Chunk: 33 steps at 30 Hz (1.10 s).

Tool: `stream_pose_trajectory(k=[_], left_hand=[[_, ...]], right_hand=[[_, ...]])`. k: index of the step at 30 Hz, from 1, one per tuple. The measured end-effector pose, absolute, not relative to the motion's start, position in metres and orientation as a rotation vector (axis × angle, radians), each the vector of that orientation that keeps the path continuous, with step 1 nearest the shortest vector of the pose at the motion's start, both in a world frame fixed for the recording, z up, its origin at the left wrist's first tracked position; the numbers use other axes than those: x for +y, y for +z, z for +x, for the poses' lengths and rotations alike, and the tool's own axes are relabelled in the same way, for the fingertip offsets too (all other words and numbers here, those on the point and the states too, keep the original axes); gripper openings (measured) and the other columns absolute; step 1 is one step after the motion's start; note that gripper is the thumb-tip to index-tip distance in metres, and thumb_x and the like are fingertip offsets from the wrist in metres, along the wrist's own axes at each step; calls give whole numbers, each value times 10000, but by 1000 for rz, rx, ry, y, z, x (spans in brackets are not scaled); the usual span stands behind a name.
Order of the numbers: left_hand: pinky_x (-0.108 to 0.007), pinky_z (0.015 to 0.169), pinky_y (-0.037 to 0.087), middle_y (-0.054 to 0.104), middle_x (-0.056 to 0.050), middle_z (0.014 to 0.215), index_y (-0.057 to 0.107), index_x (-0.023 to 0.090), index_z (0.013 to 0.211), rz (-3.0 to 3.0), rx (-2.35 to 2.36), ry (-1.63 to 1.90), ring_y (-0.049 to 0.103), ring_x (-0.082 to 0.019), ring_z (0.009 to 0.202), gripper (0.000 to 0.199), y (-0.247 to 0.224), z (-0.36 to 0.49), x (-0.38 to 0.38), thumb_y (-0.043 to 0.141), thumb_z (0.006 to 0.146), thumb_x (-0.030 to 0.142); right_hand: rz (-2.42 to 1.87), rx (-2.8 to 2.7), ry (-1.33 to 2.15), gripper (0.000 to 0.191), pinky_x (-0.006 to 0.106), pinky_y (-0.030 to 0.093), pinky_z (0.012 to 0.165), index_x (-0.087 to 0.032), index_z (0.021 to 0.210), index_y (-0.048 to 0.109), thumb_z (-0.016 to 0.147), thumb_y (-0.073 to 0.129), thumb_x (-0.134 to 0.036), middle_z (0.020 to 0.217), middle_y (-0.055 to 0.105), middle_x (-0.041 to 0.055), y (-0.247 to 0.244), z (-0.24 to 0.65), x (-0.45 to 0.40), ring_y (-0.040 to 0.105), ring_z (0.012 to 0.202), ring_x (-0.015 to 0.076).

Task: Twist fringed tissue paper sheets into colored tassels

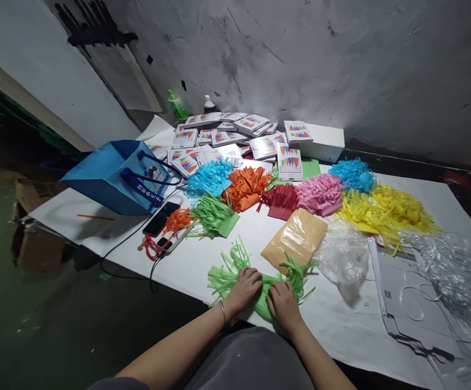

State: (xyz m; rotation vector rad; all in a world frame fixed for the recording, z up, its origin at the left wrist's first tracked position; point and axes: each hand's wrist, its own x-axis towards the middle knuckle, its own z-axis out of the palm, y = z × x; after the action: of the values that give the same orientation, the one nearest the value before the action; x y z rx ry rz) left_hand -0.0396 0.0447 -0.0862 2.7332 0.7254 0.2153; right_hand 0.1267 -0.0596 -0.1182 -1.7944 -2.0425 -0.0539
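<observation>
At the lower centre of the frame, my left hand (244, 290) and right hand (283, 304) lie, fingers half curled, on the light-green fringed tissue-paper sheet (265, 291); can't tell whether they pinch it. Looks like smoothing or rolling the uncut middle band, so best to press evenly both sides, keep the band straight and the loose end strips untangled, clear of the tan rectangular paper envelope (295, 238) just above.

From here I make out a slim silver-coloured metal bracelet (222, 311) at the left hand (244, 292) and a plain dark grey cloth garment (243, 360) covering the torso.
</observation>
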Motion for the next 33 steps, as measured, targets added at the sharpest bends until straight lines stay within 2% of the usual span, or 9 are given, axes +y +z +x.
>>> stream_pose_trajectory(k=[3,6,8,12,15,21,24,28,33], left_hand=[[-531,1113,284,648,-71,1197,659,228,1038,2767,670,268,496,-282,1227,136,-88,-43,49,635,919,289],[-570,1120,267,616,-108,1262,641,210,1129,2793,638,310,472,-314,1255,272,-89,-46,55,671,882,319],[-582,1111,274,621,-116,1248,654,203,1101,2806,640,340,480,-313,1247,211,-91,-46,59,644,893,233],[-568,1126,262,637,-87,1234,687,226,1012,2823,640,397,478,-285,1257,178,-98,-46,65,602,908,110],[-532,1123,277,639,-58,1245,710,270,1033,2834,606,403,486,-270,1241,188,-102,-49,67,658,901,146],[-441,1035,340,674,-25,1062,746,290,975,2823,634,304,549,-231,1062,121,-103,-60,64,722,881,218],[-426,1007,354,662,-30,1057,746,265,928,2782,751,248,548,-226,1060,71,-97,-58,62,679,912,246],[-446,920,402,648,-68,1022,715,180,802,2694,1051,187,559,-253,1017,170,-90,-45,62,637,926,268],[-449,916,456,653,-46,972,660,150,851,2642,1261,97,594,-235,992,188,-88,-26,64,660,912,327]], right_hand=[[-1785,-2085,-84,129,431,521,910,-170,973,645,940,644,-295,979,668,14,-121,128,-59,646,928,178],[-1795,-2104,-111,102,413,522,899,-167,897,643,941,641,-259,887,661,-10,-126,131,-56,645,858,157],[-1818,-2085,-121,125,414,517,901,-167,869,636,940,641,-269,876,657,-13,-127,132,-54,642,853,157],[-1836,-2056,-144,169,459,497,946,-172,978,643,934,649,-335,1013,664,19,-124,132,-53,637,972,192],[-1812,-2064,-181,96,461,495,957,-178,978,647,938,643,-266,984,666,8,-126,133,-56,640,963,186],[-1813,-2017,-188,72,449,486,958,-183,979,654,938,637,-240,970,667,3,-132,147,-72,635,962,184],[-1905,-1941,-141,76,442,473,952,-181,935,654,934,641,-256,964,667,0,-128,147,-74,627,959,184],[-2126,-1785,-110,133,430,466,920,-177,845,633,926,647,-281,894,641,-4,-120,142,-60,608,913,183],[-2227,-1727,-141,101,461,450,951,-176,884,639,923,649,-269,960,647,26,-116,137,-44,599,970,204]])
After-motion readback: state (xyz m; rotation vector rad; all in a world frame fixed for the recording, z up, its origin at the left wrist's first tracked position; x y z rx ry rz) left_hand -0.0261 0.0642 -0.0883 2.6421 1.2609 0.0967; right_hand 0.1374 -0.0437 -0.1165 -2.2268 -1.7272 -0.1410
